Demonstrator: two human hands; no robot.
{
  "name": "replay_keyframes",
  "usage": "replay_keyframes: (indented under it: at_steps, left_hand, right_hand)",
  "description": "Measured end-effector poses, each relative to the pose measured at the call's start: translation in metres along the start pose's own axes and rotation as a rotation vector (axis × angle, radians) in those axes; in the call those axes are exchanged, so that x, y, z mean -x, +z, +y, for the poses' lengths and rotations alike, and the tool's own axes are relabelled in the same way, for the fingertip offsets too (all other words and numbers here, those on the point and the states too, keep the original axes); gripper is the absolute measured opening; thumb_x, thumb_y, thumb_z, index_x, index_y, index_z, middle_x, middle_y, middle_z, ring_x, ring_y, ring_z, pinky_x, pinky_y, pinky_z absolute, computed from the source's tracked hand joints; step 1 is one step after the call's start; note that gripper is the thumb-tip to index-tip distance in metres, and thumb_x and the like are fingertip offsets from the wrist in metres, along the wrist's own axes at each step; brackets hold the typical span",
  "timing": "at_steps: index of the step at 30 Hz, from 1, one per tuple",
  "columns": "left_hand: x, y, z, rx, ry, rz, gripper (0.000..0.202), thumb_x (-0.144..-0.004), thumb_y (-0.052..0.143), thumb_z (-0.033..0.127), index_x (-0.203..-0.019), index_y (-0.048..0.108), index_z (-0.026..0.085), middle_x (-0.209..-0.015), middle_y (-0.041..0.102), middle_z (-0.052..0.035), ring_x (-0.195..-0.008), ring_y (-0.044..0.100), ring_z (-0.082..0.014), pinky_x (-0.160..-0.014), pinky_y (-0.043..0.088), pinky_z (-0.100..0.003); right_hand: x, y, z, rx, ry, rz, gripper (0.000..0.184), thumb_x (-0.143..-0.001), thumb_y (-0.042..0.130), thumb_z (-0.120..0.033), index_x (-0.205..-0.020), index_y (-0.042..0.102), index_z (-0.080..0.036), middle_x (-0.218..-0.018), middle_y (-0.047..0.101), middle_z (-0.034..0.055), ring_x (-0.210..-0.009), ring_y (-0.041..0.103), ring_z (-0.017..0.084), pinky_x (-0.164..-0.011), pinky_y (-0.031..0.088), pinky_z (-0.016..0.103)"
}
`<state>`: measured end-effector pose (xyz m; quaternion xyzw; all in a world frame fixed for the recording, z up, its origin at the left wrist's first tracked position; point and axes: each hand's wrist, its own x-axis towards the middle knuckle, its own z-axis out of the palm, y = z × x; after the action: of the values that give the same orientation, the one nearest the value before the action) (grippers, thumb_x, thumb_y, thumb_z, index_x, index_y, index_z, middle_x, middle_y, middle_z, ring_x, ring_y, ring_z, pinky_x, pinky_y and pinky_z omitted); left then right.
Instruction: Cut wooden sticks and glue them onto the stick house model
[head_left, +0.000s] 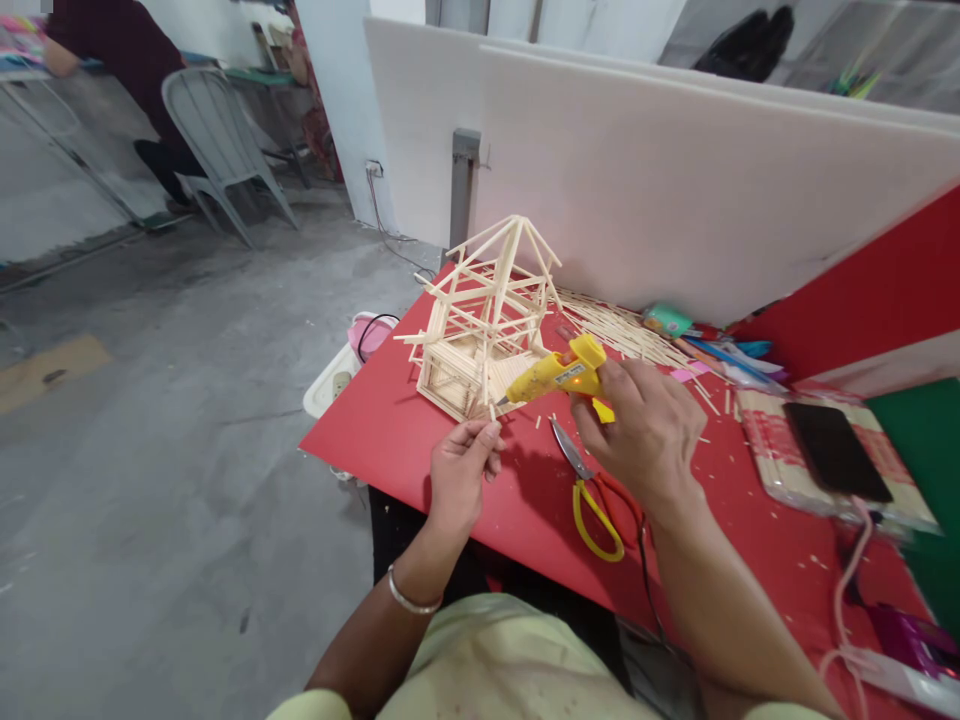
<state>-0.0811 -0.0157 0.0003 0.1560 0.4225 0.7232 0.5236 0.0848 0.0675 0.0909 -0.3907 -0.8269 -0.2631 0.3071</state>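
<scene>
My right hand (646, 432) is wrapped round a yellow glue gun (559, 374) whose nozzle points left toward a short thin stick (492, 407). My left hand (459, 470) pinches that stick upright just under the nozzle. Right behind both stands a small house frame of pale sticks (484, 320) on the red table sheet (390, 430). Yellow-handled scissors (592, 495) lie on the sheet below my right hand.
A heap of loose sticks (626, 330) lies behind the house by a white foam board (675, 170). A dark phone (836, 450) rests on a packet at right, with pens and a green roll nearby. A person sits by a grey chair (217, 140) at far left.
</scene>
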Motion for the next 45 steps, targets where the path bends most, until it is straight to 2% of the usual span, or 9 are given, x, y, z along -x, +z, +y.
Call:
replay_keyframes:
  at_steps: [12, 16, 23, 26, 28, 31, 34, 37, 45]
  left_hand:
    - [-0.003, 0.004, 0.001, -0.010, 0.016, 0.001, 0.028, -0.073, 0.080, 0.037, -0.081, 0.066, 0.014, -0.062, 0.064, 0.0016, -0.042, 0.050, -0.0042, -0.038, 0.032, -0.015]
    - [0.000, 0.003, 0.004, -0.014, 0.015, 0.026, 0.029, -0.071, 0.081, 0.037, -0.080, 0.065, 0.014, -0.060, 0.064, 0.0021, -0.041, 0.049, -0.0041, -0.037, 0.032, -0.015]
    - [0.005, 0.000, 0.009, -0.025, 0.000, 0.035, 0.027, -0.072, 0.081, 0.035, -0.078, 0.064, 0.014, -0.063, 0.064, 0.0017, -0.044, 0.050, -0.0043, -0.040, 0.035, -0.015]
    - [0.005, 0.003, 0.007, -0.011, -0.025, 0.017, 0.027, -0.071, 0.081, 0.034, -0.079, 0.065, 0.015, -0.062, 0.064, 0.0017, -0.043, 0.049, -0.0043, -0.039, 0.033, -0.016]
    - [0.006, 0.006, 0.005, 0.003, -0.043, 0.005, 0.027, -0.071, 0.081, 0.034, -0.081, 0.065, 0.014, -0.062, 0.063, 0.0018, -0.042, 0.049, -0.0042, -0.038, 0.031, -0.015]
    - [0.011, 0.011, 0.006, 0.033, -0.078, -0.001, 0.025, -0.072, 0.081, 0.032, -0.082, 0.066, 0.014, -0.057, 0.058, 0.0042, -0.041, 0.045, -0.0029, -0.037, 0.027, -0.015]
    - [0.018, 0.015, 0.010, 0.059, -0.084, -0.009, 0.022, -0.073, 0.080, 0.030, -0.082, 0.067, 0.015, -0.053, 0.052, 0.0064, -0.039, 0.040, -0.0021, -0.037, 0.024, -0.015]
    - [0.024, 0.015, 0.016, 0.054, -0.075, -0.027, 0.019, -0.074, 0.080, 0.028, -0.082, 0.069, 0.015, -0.052, 0.050, 0.0063, -0.040, 0.039, -0.0021, -0.038, 0.024, -0.015]
    - [0.024, 0.005, 0.024, -0.033, -0.062, -0.064, 0.015, -0.075, 0.077, 0.028, -0.078, 0.070, 0.014, -0.051, 0.050, 0.0049, -0.041, 0.040, -0.0027, -0.039, 0.024, -0.015]
  right_hand:
    - [0.009, 0.000, 0.003, -0.042, 0.035, -0.041, 0.034, -0.082, 0.057, -0.035, -0.111, 0.061, -0.019, -0.092, 0.067, 0.0061, -0.078, 0.058, 0.019, -0.070, 0.041, 0.030]
    - [0.022, -0.001, 0.011, -0.062, 0.244, -0.157, 0.046, -0.080, 0.060, -0.048, -0.117, 0.060, -0.020, -0.094, 0.068, 0.0062, -0.077, 0.060, 0.020, -0.067, 0.041, 0.030]
    - [0.129, 0.009, 0.139, 0.093, 1.018, -0.591, 0.064, -0.074, 0.056, -0.068, -0.112, 0.063, -0.017, -0.087, 0.067, 0.0133, -0.073, 0.061, 0.027, -0.065, 0.042, 0.038]
    - [0.167, 0.012, 0.174, 0.097, 1.094, -0.719, 0.057, -0.076, 0.056, -0.067, -0.094, 0.069, -0.014, -0.077, 0.065, 0.0170, -0.071, 0.062, 0.031, -0.060, 0.041, 0.041]
    - [0.168, 0.011, 0.163, 0.172, 0.967, -0.567, 0.053, -0.075, 0.060, -0.065, -0.092, 0.072, -0.016, -0.085, 0.066, 0.0200, -0.081, 0.063, 0.036, -0.065, 0.042, 0.045]
    - [0.139, 0.002, 0.098, 0.041, 0.646, -0.156, 0.035, -0.084, 0.061, -0.049, -0.099, 0.073, -0.019, -0.093, 0.068, 0.0156, -0.092, 0.062, 0.030, -0.079, 0.044, 0.044]
    - [0.096, -0.005, 0.013, -0.407, 0.253, -0.059, 0.017, -0.082, 0.069, -0.029, -0.099, 0.073, -0.027, -0.088, 0.070, 0.0041, -0.084, 0.062, 0.019, -0.081, 0.046, 0.035]
    - [0.064, -0.003, -0.048, -0.521, 0.031, 0.025, 0.028, -0.077, 0.075, -0.020, -0.103, 0.071, -0.029, -0.086, 0.070, 0.0001, -0.082, 0.060, 0.016, -0.081, 0.043, 0.035]
    - [0.046, 0.006, -0.067, -0.628, 0.057, 0.099, 0.036, -0.076, 0.076, -0.015, -0.110, 0.068, -0.026, -0.089, 0.068, 0.0022, -0.083, 0.059, 0.016, -0.079, 0.045, 0.034]
